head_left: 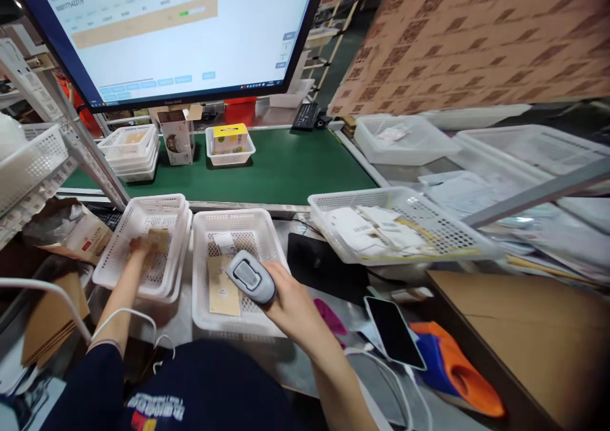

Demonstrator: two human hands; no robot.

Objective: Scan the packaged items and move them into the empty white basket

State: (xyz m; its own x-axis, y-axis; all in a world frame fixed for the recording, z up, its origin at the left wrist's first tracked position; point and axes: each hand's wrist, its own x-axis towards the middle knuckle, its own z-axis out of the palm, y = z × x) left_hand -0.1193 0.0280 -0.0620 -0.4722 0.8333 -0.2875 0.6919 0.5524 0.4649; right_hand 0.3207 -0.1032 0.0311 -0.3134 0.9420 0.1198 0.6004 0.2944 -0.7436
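Observation:
My right hand (pixel 290 307) is closed around a grey handheld scanner (pixel 251 277), held over a white perforated basket (pixel 203 259) that holds a tan card (pixel 223 286) and a white label. My left hand (pixel 140 246) reaches into a stack of white baskets (pixel 124 227) on the left and pinches a small tan packet (pixel 157 239). A white cable runs along my left forearm.
A green conveyor belt (pixel 286 167) carries a basket with a yellow box (pixel 230 140), a small carton (pixel 178 140) and stacked baskets. A large monitor (pixel 166 30) hangs above. A basket of white packets (pixel 395 227), a phone (pixel 393 330) and cardboard lie to the right.

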